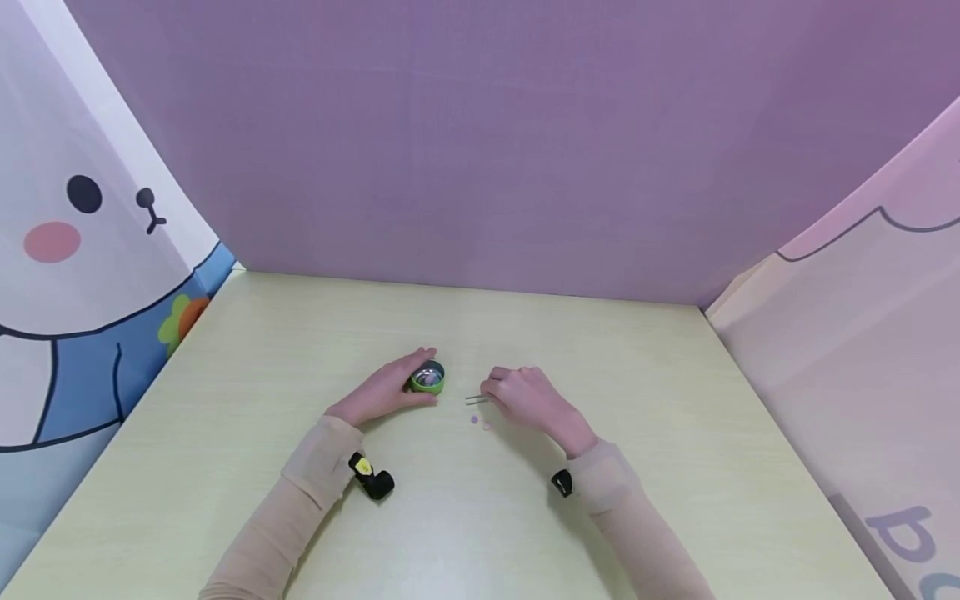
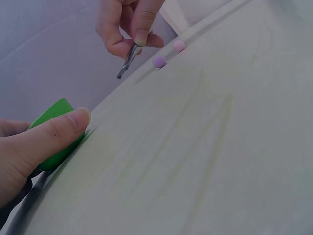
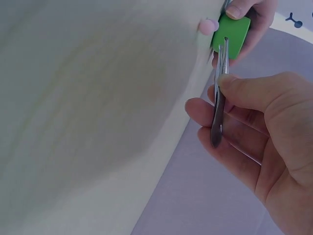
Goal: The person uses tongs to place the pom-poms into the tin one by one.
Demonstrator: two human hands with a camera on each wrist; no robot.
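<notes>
A small round bowl point(image 1: 428, 387), green outside with a shiny metal inside, stands on the table. My left hand point(image 1: 390, 387) holds it from the left, with the thumb along its near side. In the left wrist view the thumb lies over the green wall point(image 2: 59, 155). My right hand point(image 1: 528, 398) pinches silver tweezers point(image 3: 219, 100) between thumb and fingers. Their tips point left towards the bowl, with nothing visible between them. On the table below the tweezers lie a purple bead point(image 2: 159, 61) and a pink bead point(image 2: 179, 45), close to each other.
The pale wooden table point(image 1: 420, 533) reaches back to a purple cloth wall point(image 1: 450, 167). Printed panels stand at both sides, a cartoon animal point(image 1: 82, 275) on the left one. Black wrist devices sit at the left cuff point(image 1: 372, 481) and right cuff point(image 1: 562, 482).
</notes>
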